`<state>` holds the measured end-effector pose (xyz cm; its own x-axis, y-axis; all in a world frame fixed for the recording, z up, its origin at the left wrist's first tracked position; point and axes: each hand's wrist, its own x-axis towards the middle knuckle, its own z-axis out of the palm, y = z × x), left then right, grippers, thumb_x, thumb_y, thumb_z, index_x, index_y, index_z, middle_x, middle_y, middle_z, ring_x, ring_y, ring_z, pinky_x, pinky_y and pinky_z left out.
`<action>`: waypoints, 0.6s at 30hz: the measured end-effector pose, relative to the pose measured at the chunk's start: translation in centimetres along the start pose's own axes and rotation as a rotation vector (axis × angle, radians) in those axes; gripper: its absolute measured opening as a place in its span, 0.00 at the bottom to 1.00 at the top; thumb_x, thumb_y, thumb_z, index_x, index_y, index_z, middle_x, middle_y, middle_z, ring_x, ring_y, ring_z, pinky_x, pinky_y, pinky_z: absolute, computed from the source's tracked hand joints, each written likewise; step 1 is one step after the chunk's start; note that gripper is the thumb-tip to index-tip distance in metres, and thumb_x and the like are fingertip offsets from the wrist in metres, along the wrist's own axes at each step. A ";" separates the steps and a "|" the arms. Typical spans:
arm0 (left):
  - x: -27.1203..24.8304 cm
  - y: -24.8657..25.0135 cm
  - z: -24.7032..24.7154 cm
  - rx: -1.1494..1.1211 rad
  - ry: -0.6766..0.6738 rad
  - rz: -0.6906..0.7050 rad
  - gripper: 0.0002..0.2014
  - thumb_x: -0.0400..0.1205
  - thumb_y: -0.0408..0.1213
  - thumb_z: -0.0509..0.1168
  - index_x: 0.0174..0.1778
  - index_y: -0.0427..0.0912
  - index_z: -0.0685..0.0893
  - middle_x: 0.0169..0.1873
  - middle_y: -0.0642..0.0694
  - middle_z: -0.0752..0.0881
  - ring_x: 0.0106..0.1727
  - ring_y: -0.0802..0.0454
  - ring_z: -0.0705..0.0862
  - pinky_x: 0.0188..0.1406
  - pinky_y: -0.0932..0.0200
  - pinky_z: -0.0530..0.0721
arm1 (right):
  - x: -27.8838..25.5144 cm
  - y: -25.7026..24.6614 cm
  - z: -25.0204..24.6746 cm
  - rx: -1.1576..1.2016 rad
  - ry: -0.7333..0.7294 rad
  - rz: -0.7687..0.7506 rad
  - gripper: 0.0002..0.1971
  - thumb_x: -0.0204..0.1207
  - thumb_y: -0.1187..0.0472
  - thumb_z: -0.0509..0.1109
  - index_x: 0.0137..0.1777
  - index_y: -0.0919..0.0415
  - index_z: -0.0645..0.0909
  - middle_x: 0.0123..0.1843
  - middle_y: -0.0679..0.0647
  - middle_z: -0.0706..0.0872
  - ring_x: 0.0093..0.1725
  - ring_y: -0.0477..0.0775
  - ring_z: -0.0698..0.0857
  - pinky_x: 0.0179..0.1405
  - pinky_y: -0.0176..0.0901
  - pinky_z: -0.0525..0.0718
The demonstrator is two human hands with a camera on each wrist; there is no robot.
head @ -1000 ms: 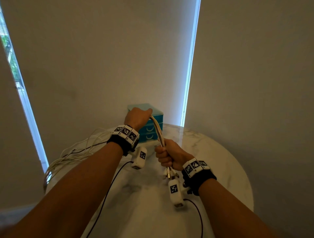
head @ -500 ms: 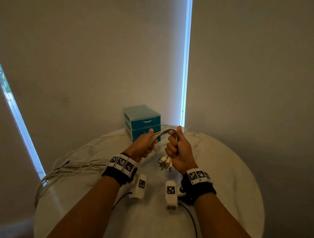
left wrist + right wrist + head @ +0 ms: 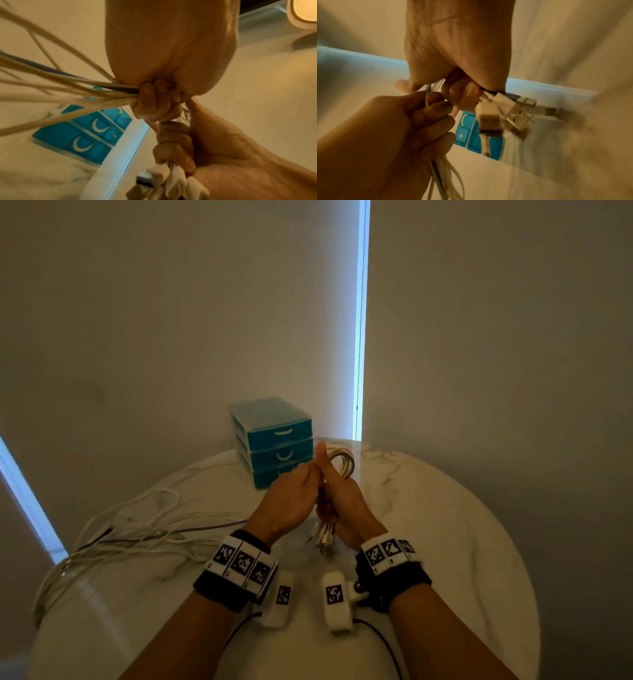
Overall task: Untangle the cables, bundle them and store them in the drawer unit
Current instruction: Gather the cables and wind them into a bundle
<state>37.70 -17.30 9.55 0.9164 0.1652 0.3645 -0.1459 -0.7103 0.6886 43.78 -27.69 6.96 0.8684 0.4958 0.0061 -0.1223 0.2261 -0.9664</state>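
Over the middle of the round table (image 3: 445,542), both hands are curled tight round one gathered bunch of cables (image 3: 340,463): the left hand (image 3: 291,501) and the right hand (image 3: 346,501) press side by side, thumbs up, with a folded loop standing above them and the plugs (image 3: 323,539) hanging below. The rest of the cables trail off to the left across the table and over its edge. These cords look light, thin and limp, likely a little springy, so a fold would probably open again unless it is pinched firmly; the best hold seems to be on the gathered cords themselves just behind the plugs, not on the plug heads, which could slip or strain. The drawer unit (image 3: 274,440) stands at the far edge of the table, just beyond the hands, all three drawers closed. From the head view the fingers are hidden between the hands; the left wrist view shows the left fingers (image 3: 149,102) wrapped round the fanned cords, one of them dark. Only the right wrist view shows the plugs clearly, several white flat ones and a grey one.
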 end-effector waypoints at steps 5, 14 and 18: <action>-0.3 0.3 -0.3 0.084 -0.162 -0.035 0.25 0.98 0.52 0.43 0.42 0.47 0.78 0.38 0.47 0.85 0.39 0.49 0.83 0.45 0.48 0.82 | -0.6 -0.4 -0.7 0.059 0.070 -0.040 0.24 0.76 0.29 0.76 0.54 0.49 0.97 0.32 0.55 0.76 0.24 0.46 0.68 0.23 0.39 0.65; 2.7 4.9 -4.6 0.570 -0.180 0.122 0.29 0.82 0.68 0.61 0.75 0.58 0.81 0.64 0.58 0.86 0.62 0.54 0.87 0.60 0.49 0.85 | 0.4 0.6 -0.2 -0.149 0.296 -0.137 0.22 0.89 0.58 0.68 0.30 0.60 0.77 0.23 0.55 0.77 0.24 0.52 0.73 0.23 0.41 0.67; 4.8 7.6 -3.9 0.997 -0.207 0.261 0.22 0.81 0.54 0.72 0.73 0.61 0.85 0.61 0.54 0.90 0.56 0.51 0.87 0.47 0.54 0.77 | 0.5 0.7 -0.3 -0.292 0.279 -0.113 0.24 0.87 0.70 0.67 0.26 0.58 0.75 0.14 0.45 0.75 0.22 0.50 0.72 0.25 0.41 0.67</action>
<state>39.59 -19.27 18.96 0.9604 -0.1272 0.2479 -0.0610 -0.9641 -0.2584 44.24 -27.56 6.16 0.9704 0.2258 0.0852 0.0876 -0.0009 -0.9962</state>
